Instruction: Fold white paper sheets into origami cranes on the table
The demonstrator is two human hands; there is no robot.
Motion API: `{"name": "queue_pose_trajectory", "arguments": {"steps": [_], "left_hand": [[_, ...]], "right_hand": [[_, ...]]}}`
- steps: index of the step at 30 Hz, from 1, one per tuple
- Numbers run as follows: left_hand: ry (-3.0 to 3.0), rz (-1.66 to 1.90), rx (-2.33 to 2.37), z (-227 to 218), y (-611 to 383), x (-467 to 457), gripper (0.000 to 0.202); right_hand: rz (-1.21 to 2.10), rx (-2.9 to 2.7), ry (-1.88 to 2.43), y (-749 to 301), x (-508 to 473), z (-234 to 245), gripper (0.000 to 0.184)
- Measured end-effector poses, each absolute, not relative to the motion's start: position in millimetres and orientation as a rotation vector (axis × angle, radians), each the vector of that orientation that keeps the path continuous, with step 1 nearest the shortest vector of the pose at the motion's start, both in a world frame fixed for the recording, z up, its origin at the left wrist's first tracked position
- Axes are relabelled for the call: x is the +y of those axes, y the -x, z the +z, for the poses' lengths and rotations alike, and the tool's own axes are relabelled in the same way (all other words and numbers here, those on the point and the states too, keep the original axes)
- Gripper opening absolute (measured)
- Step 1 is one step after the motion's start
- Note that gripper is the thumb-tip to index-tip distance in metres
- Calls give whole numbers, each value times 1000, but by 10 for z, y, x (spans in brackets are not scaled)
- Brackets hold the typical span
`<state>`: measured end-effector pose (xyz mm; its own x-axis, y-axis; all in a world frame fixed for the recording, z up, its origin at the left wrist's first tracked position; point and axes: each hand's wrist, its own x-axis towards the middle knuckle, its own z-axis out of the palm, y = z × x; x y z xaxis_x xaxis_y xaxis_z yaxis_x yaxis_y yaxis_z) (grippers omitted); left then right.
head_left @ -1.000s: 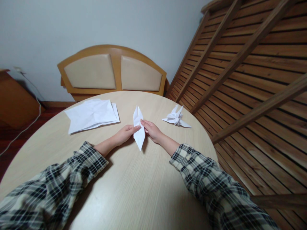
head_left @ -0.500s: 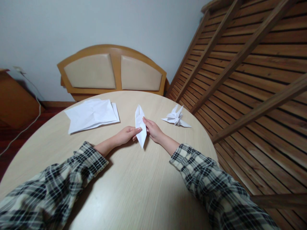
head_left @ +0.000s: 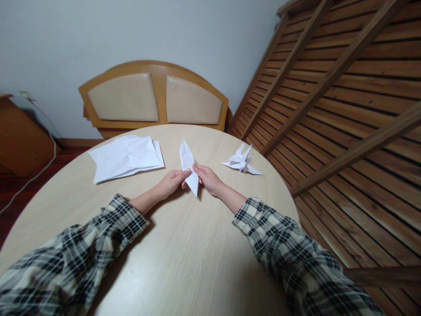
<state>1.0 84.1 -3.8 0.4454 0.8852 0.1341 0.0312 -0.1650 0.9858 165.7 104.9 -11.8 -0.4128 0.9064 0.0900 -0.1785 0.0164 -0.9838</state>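
Observation:
A folded white paper piece point(head_left: 188, 166), long and pointed at both ends, is held just above the round table point(head_left: 184, 263). My left hand point(head_left: 172, 182) pinches its left side and my right hand point(head_left: 208, 179) pinches its right side, thumbs and fingertips meeting near its middle. Its upper point tilts to the left, away from me. Both forearms in plaid sleeves rest on the tabletop.
A finished white paper crane point(head_left: 241, 160) sits on the table to the right of my hands. A stack of flat white sheets point(head_left: 126, 158) lies to the left. A wooden chair back point(head_left: 153, 98) stands behind the table. A slatted wooden frame point(head_left: 345, 96) leans at the right.
The folded paper has turned in my fingers: its upper point now leans left and its lower point has shifted right and risen. Both hands stayed in place.

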Motion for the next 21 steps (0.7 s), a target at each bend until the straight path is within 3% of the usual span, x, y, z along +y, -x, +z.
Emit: {"name": "queue_pose_trajectory", "arguments": {"steps": [21], "left_hand": [[-1228, 1027, 722, -125, 5, 949, 48]], "right_hand": [[1630, -1475, 760, -1687, 1088, -196, 44]]}}
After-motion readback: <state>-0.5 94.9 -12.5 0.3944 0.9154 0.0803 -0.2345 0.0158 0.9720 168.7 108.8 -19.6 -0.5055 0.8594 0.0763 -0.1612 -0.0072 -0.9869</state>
